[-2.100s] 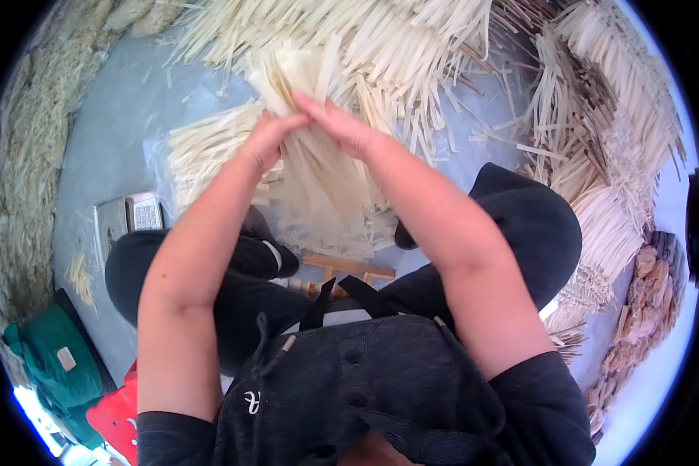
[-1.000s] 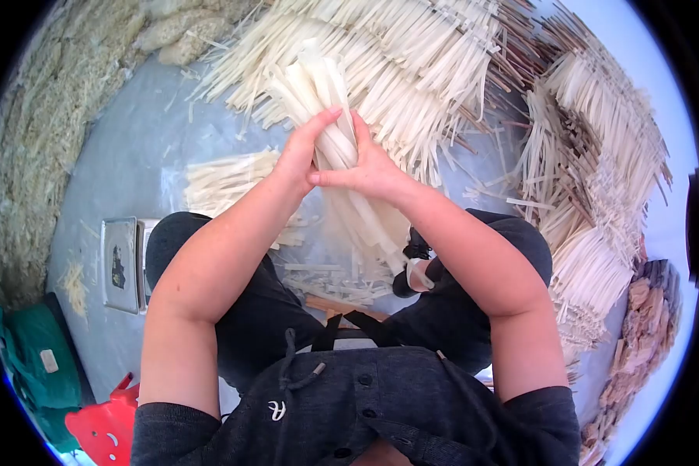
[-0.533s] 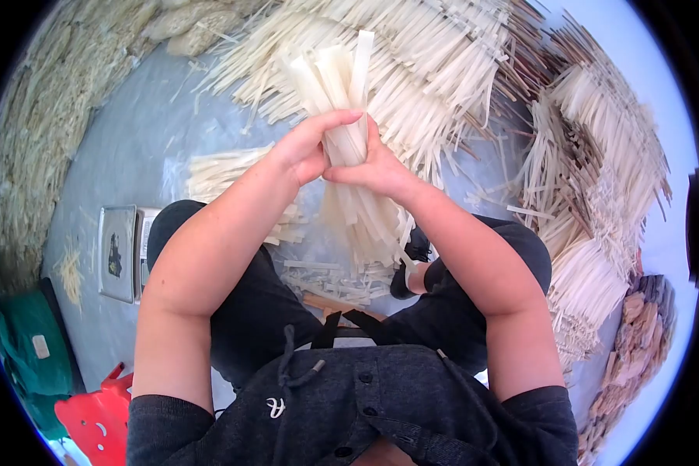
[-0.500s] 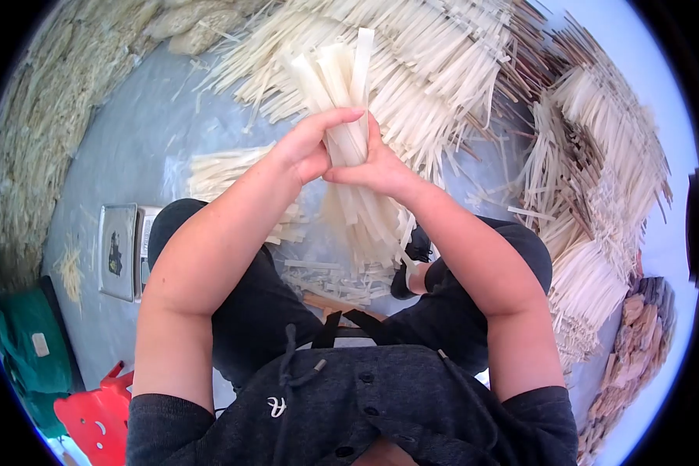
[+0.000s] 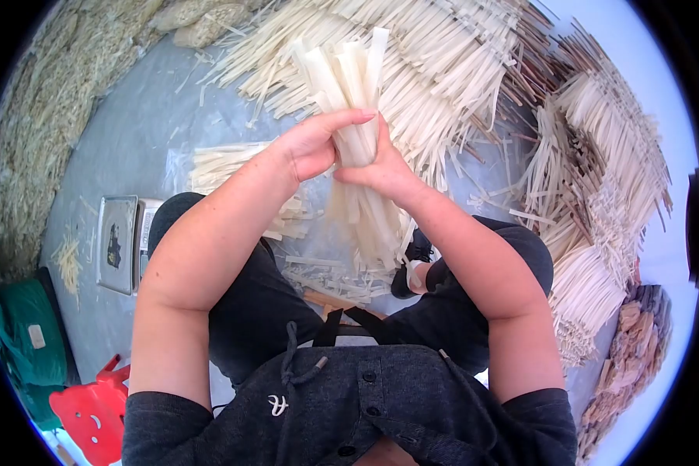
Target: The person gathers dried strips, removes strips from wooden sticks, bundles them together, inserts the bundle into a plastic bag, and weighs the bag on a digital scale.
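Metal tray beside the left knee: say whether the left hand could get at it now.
Probably not without letting go: the left hand holds the bundle of pale strips. Otherwise, the metal tray looks uncovered and close beside the left knee.

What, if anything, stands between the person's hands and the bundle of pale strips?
Nothing visible does: the left hand and the right hand both wrap directly around the bundle of pale strips. The smaller stack of strips on the floor lies off to the left, not between them.

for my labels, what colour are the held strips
Pale cream strips, clearest in the head view.
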A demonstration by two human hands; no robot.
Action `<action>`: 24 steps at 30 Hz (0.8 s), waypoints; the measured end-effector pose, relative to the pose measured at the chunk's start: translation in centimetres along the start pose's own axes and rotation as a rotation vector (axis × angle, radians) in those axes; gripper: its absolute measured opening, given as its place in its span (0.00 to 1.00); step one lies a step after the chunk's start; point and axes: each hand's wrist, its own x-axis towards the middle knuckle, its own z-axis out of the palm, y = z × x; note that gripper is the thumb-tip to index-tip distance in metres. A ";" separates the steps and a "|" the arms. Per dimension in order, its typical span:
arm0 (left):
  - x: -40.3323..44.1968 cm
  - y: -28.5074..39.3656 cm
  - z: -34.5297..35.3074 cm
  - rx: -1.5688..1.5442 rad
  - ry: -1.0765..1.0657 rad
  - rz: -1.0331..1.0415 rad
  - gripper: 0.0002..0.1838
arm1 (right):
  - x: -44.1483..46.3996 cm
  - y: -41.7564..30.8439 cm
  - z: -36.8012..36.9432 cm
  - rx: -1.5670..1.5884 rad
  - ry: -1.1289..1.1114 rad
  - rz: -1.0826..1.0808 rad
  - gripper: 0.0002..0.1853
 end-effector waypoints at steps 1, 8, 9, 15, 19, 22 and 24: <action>0.0 0.1 0.0 -0.001 0.000 0.002 0.29 | 0.0 -0.3 -0.2 0.084 0.006 -0.009 0.68; 0.7 -0.7 -0.2 0.086 0.080 0.022 0.34 | 0.4 0.5 0.5 0.195 -0.012 -0.007 0.67; 0.9 -1.0 -0.1 0.048 0.124 0.033 0.34 | 0.3 0.5 0.7 0.195 -0.012 -0.008 0.67; 0.7 -2.0 0.3 -0.082 0.261 -0.026 0.32 | -0.3 0.1 1.4 -0.081 -0.046 0.136 0.68; 0.7 -2.9 0.3 -0.029 0.297 0.057 0.32 | -0.2 2.7 2.2 -0.164 -0.001 0.131 0.77; 0.8 -3.1 0.1 0.045 0.325 0.110 0.32 | -1.3 -0.9 2.4 -0.153 0.064 0.181 0.69; 0.7 -2.7 0.2 0.088 0.266 0.113 0.34 | -1.6 -2.3 2.3 -0.124 0.117 0.229 0.61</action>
